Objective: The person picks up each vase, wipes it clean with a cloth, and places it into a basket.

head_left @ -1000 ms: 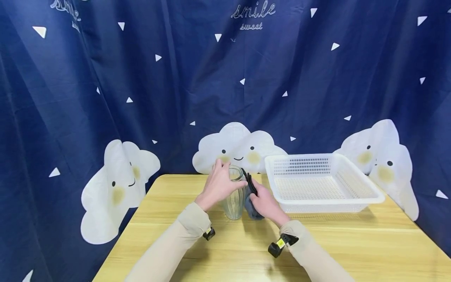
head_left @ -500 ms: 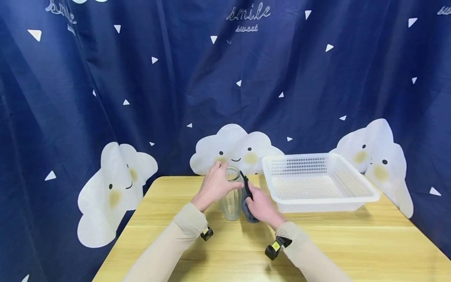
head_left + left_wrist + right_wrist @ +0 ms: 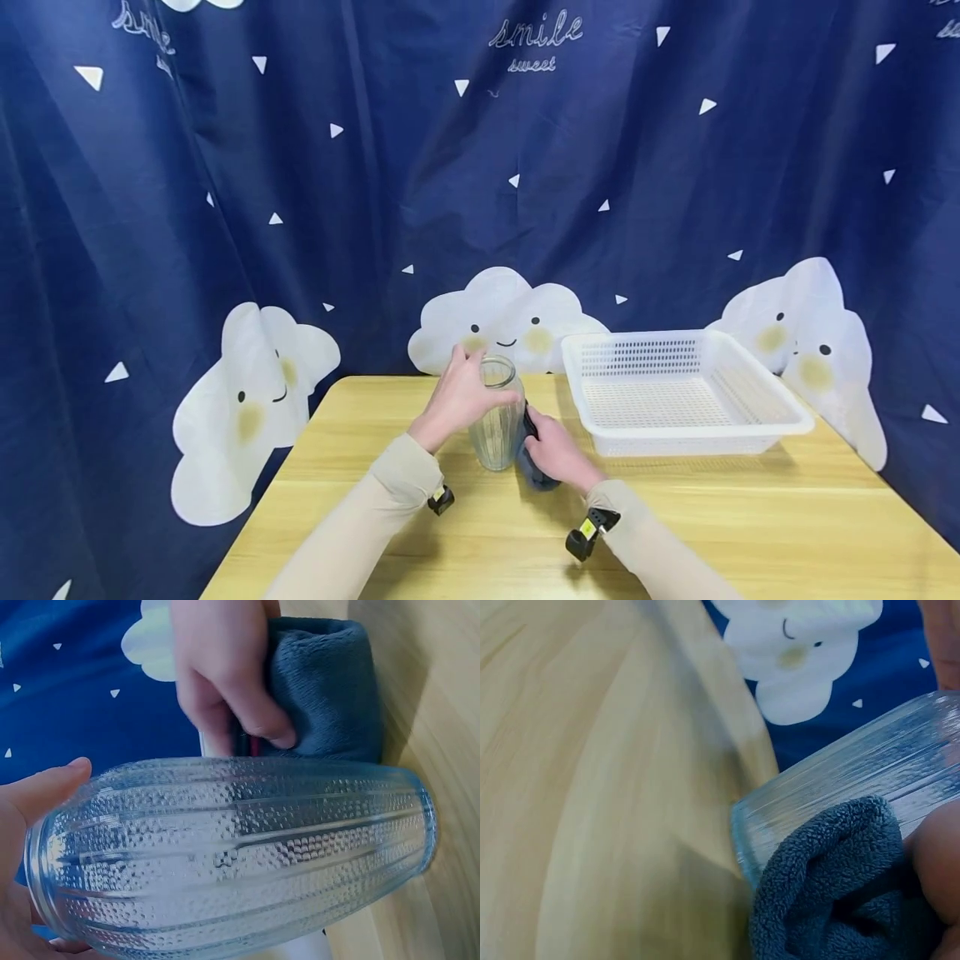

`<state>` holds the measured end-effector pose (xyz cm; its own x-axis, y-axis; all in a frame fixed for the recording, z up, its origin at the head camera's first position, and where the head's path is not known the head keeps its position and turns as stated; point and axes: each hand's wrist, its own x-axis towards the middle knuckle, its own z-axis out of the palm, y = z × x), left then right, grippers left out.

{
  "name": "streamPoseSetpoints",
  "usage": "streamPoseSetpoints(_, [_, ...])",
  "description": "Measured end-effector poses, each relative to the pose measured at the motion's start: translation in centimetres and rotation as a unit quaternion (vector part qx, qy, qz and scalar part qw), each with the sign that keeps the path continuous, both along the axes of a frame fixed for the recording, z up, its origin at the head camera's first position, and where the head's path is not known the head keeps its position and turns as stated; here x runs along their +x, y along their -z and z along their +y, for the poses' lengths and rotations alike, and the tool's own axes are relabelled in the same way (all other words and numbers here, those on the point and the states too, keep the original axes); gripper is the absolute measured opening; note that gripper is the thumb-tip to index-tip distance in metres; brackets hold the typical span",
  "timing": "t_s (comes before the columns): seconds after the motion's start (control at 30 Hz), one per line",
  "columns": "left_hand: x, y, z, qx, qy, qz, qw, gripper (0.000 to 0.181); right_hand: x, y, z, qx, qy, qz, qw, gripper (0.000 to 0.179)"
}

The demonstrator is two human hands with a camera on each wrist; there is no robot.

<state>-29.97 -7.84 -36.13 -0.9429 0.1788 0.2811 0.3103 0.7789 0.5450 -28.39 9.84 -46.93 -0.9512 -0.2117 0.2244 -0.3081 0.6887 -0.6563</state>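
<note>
A clear ribbed glass vase (image 3: pixel 495 437) stands slightly tilted over the table, its mouth up. My left hand (image 3: pixel 459 398) grips it around the neck, thumb on the near side; the left wrist view shows the dimpled glass wall (image 3: pixel 225 855) up close. On the vase's right side, my right hand (image 3: pixel 557 447) holds a folded dark grey-blue plush cloth (image 3: pixel 537 477) against the lower wall. Something narrow, black and red, shows beside the right fingers in the left wrist view. Up close in the right wrist view, the cloth (image 3: pixel 832 892) overlaps the vase near its base.
A white perforated plastic basket (image 3: pixel 690 433) stands at the back right of the wooden table (image 3: pixel 750 525). Behind the table hangs a dark blue curtain (image 3: pixel 420 125) with white clouds and triangles. Each wrist carries a small black camera (image 3: pixel 582 542).
The right hand has slid down along the vase's right side with the cloth, and the cloth's black top part now sits lower. The left hand keeps its grip on the neck.
</note>
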Motion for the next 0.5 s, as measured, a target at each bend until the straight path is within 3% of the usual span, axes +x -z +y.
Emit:
streamPoseSetpoints(0.17, [0.2, -0.2, 0.2, -0.038, -0.011, 0.006, 0.9992, 0.103, 0.5, -1.4, 0.3, -0.028, 0.015, 0.007, 0.9995, 0.061])
streamPoseSetpoints(0.33, [0.4, -0.7, 0.4, -0.096, -0.017, 0.016, 0.9951, 0.099, 1.3, -3.5, 0.8, -0.053, 0.028, 0.043, 0.9973, 0.063])
streamPoseSetpoints(0.5, [0.4, -1.2, 0.5, -0.114, -0.012, 0.007, 0.9934, 0.095, 1.6, -4.7, 0.8, -0.049, 0.040, 0.066, 0.9958, 0.063])
